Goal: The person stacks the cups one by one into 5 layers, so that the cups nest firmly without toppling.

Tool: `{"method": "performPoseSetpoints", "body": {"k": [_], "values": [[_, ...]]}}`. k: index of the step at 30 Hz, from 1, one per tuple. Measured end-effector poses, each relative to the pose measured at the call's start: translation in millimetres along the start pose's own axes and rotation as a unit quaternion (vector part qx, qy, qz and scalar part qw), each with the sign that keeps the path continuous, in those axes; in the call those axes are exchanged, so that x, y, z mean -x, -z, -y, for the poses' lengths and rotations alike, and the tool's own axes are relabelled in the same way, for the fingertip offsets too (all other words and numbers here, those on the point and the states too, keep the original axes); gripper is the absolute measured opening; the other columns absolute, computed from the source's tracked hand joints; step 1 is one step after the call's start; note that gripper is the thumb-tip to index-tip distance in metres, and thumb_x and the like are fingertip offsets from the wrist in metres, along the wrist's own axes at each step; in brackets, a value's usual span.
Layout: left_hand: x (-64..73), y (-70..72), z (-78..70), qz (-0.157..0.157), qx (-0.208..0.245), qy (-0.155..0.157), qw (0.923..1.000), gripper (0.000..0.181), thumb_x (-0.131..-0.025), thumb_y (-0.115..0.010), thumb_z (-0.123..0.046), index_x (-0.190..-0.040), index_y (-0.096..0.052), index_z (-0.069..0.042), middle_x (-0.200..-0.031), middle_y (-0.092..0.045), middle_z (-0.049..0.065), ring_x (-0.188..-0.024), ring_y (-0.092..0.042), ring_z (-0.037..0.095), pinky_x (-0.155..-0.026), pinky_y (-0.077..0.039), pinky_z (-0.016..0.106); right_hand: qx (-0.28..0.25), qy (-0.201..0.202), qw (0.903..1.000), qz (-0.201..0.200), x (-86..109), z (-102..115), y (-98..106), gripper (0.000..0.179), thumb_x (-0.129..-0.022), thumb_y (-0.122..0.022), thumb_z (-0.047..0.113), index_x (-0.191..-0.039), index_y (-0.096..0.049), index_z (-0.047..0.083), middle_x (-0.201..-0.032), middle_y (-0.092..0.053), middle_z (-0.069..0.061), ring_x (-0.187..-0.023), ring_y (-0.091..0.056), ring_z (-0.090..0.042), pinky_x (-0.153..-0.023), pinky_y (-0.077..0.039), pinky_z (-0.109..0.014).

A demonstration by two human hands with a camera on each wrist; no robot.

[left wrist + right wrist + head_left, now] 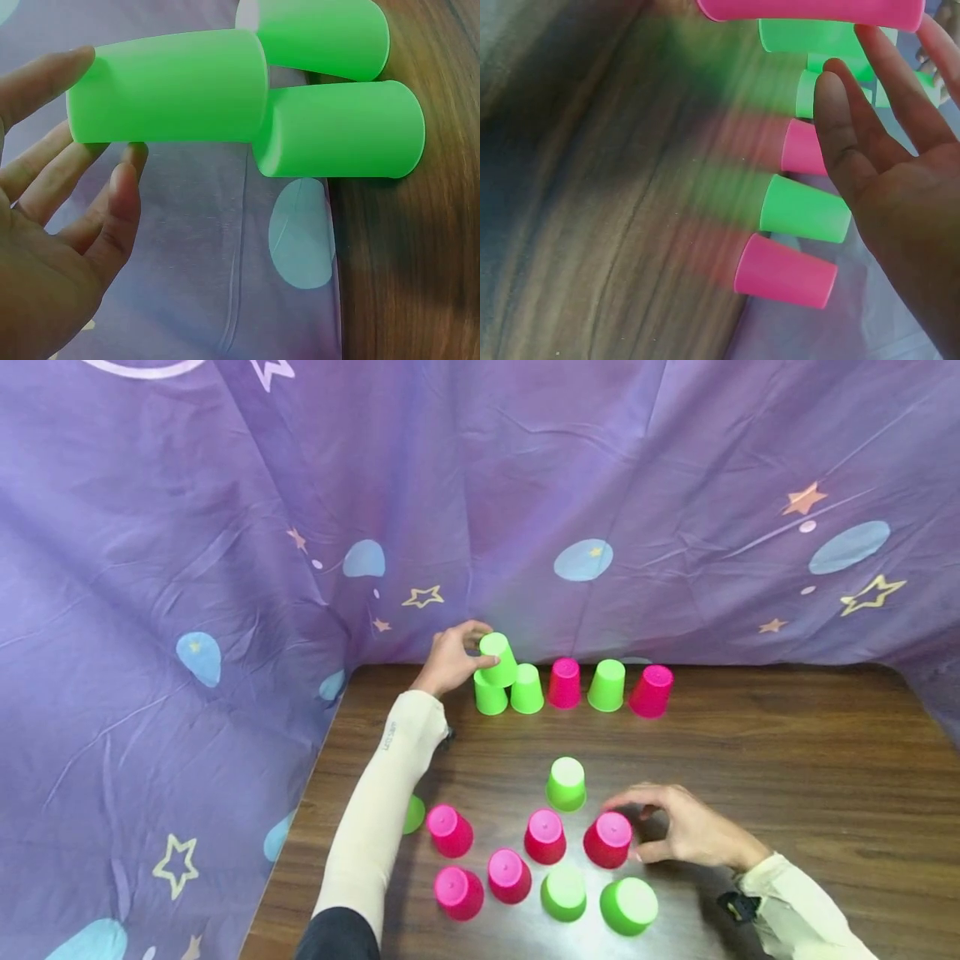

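My left hand (450, 660) holds an upside-down green cup (498, 658) near its base, thumb on one side and fingers on the other. The rim of this cup overlaps the tops of two upside-down green cups, a left one (491, 697) and a right one (527, 691), at the left end of the back row. In the left wrist view the held cup (169, 90) lies against their bases. Nearer the front, my right hand (693, 827) is spread beside an upside-down pink cup (607, 842), its fingertips right at the cup's side.
The back row continues with a pink cup (565, 684), a green cup (607, 686) and another pink cup (652, 692). Several pink and green cups stand upside down at the front, one green cup (414, 815) partly behind the left sleeve. A purple curtain (525, 527) hangs behind the wooden table (810, 760).
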State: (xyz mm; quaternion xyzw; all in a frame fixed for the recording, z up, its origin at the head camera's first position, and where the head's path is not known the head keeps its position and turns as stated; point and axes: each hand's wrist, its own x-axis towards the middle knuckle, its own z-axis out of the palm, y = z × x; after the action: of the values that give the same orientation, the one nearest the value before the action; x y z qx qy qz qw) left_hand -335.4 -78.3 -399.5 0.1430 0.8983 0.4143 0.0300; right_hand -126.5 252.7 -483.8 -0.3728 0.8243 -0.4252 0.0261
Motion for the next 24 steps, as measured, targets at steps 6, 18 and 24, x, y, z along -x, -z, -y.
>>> {"method": "performPoseSetpoints", "body": {"k": [6, 18, 24], "values": [[-2.5, -2.2, 1.8, 0.001, -0.007, 0.0, 1.0, 0.053, -0.082, -0.083, -0.019, -0.13, -0.063, -0.012, -0.128, -0.071, 0.009, -0.116, -0.068, 0.027, -0.11, -0.047, 0.044, -0.003, 0.004, 1.0, 0.005, 3.0, -3, -5, 0.063, -0.066, -0.091, 0.01, -0.124, -0.067, 0.016, -0.113, -0.073, 0.004, -0.1, -0.065, -0.003, -0.079, -0.057, -0.028], [-7.7, -7.5, 3.4, 0.002, -0.015, -0.024, 0.9996, 0.053, -0.082, -0.083, -0.02, -0.13, -0.064, -0.011, -0.126, -0.071, 0.01, -0.115, -0.069, 0.028, -0.109, -0.049, 0.044, 0.016, 0.027, 0.9991, -0.028, 3.8, -8, -13, 0.057, -0.068, -0.09, 0.01, -0.12, -0.069, 0.011, -0.111, -0.074, 0.003, -0.1, -0.067, -0.004, -0.083, -0.057, -0.027], [-9.9, -8.8, 5.1, 0.004, -0.008, -0.015, 0.9998, 0.055, -0.083, -0.082, -0.019, -0.133, -0.062, -0.011, -0.131, -0.069, 0.011, -0.118, -0.068, 0.029, -0.111, -0.047, 0.044, -0.006, 0.03, 0.9991, -0.029, 3.7, -8, -16, 0.051, -0.073, -0.087, 0.007, -0.12, -0.069, 0.011, -0.11, -0.075, 0.001, -0.099, -0.068, -0.003, -0.08, -0.059, -0.026]]}}
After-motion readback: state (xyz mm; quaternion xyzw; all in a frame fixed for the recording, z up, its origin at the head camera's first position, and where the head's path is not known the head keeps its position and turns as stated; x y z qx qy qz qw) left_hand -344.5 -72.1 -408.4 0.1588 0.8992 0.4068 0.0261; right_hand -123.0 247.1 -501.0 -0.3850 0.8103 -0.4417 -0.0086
